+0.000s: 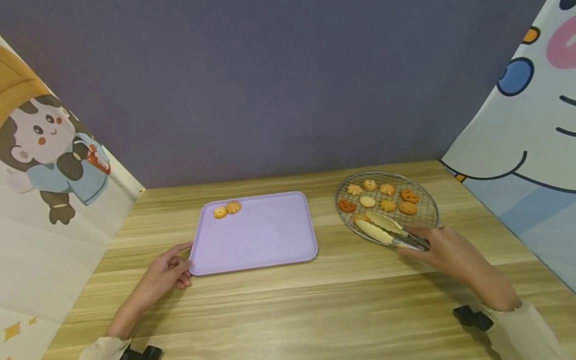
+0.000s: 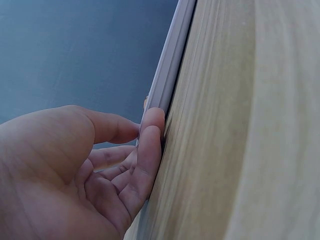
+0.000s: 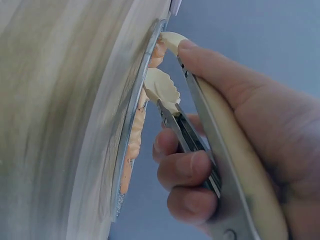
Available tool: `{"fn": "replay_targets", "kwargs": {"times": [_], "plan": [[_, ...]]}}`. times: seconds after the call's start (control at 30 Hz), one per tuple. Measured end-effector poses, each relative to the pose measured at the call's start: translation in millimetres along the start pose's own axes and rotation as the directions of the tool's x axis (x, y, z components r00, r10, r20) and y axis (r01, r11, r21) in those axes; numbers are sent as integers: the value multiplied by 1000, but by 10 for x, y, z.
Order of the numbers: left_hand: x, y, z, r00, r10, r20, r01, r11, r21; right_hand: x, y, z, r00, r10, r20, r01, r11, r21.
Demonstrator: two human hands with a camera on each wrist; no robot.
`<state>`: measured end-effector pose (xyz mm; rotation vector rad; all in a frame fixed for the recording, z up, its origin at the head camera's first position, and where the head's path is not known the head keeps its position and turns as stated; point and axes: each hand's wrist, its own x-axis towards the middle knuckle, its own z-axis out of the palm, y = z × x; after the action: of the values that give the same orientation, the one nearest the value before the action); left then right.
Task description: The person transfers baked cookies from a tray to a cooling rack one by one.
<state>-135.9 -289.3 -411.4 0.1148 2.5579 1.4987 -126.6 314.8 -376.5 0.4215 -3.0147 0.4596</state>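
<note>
My left hand [image 1: 164,272] pinches the near left corner of a lilac rectangular tray [image 1: 261,240]. In the left wrist view the thumb of my left hand [image 2: 65,165] touches the rim and curled fingers lie against its outer side. Two cookies [image 1: 226,209] sit at the tray's far left corner. My right hand [image 1: 454,255] grips metal tongs [image 1: 380,227] with cream tips, also seen in the right wrist view as tongs [image 3: 200,120] with parted tips. They reach around a cookie [image 1: 360,218] at the near left of a round wire rack [image 1: 425,220]; whether they touch it I cannot tell.
Several more cookies [image 1: 367,201] of mixed shapes lie on the rack. The wooden table [image 1: 270,315] meets a dark grey wall panel [image 1: 279,90] behind. Printed cartoon panels stand at the left [image 1: 58,210] and right [image 1: 504,145].
</note>
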Motion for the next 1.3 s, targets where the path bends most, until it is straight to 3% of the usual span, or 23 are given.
{"fn": "replay_targets", "kwargs": {"times": [0.43, 0.67, 0.9, 1.13, 1.3], "plan": [[-3, -12, -5, 1000, 9, 0, -9, 1000, 5, -19, -25, 22, 999, 1, -40, -3, 999, -34], [9, -36, -4, 1000, 17, -3, -17, 1000, 4, -26, -82, 63, 989, -52, -138, 46, 998, -49], [11, -34, -10, 1000, 28, -4, -28, 1000, 10, -7, -178, 86, 976, -114, -184, 98, 991, -92], [24, -26, -20, 1000, 12, -13, -12, 1000, 10, 45, -350, 131, 978, -110, -177, 91, 990, -109], [6, -30, -10, 1000, 22, 2, -22, 1000, 6, 114, -486, 188, 961, -184, -204, 159, 978, -133]]}}
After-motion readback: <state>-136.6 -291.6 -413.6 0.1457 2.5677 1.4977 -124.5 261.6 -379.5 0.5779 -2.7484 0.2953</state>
